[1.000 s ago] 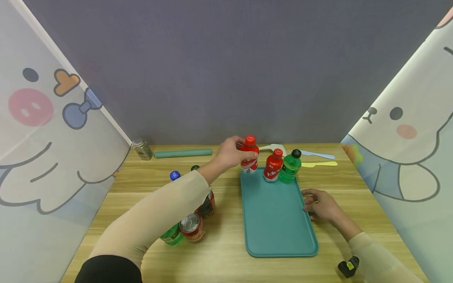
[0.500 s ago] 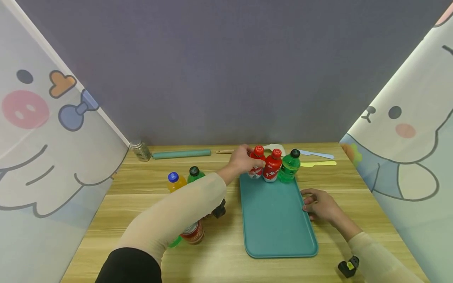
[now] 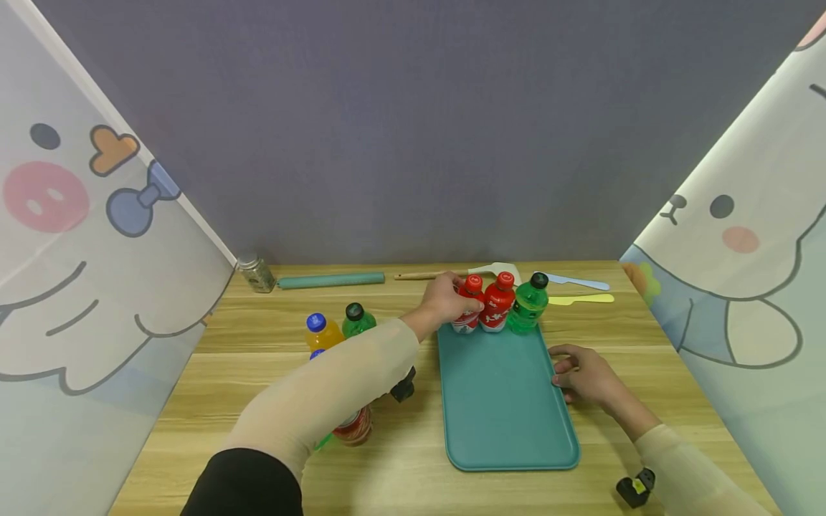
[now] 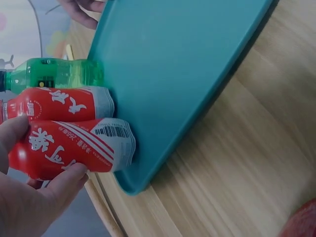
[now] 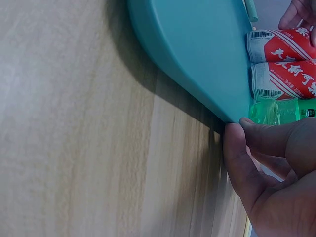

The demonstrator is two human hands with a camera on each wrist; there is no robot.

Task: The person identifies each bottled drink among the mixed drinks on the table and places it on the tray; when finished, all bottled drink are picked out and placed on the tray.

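My left hand (image 3: 445,299) grips a red cola bottle (image 4: 74,148) with a white base, fingers on one side and thumb on the other. It stands upright at the far left corner of a teal tray (image 3: 506,401). Right beside it is a second red cola bottle (image 3: 495,309), and then a green bottle (image 3: 528,309) with a black cap, making a row along the tray's far edge. At the tray's right rim my right hand (image 3: 584,374) pinches the edge between thumb and fingers, as the right wrist view shows.
Left of the tray, partly behind the left sleeve, stand an orange bottle (image 3: 325,334), a green bottle (image 3: 358,321) and a red can (image 3: 356,428). Along the back lie a glass jar (image 3: 256,274), a teal rod (image 3: 331,280), a spatula (image 3: 500,269), a blue knife (image 3: 574,282) and a yellow knife (image 3: 582,299).
My left hand has moved right and down with the red cola bottle, bringing it onto the tray beside the other red one. The right hand has stayed at the rim.
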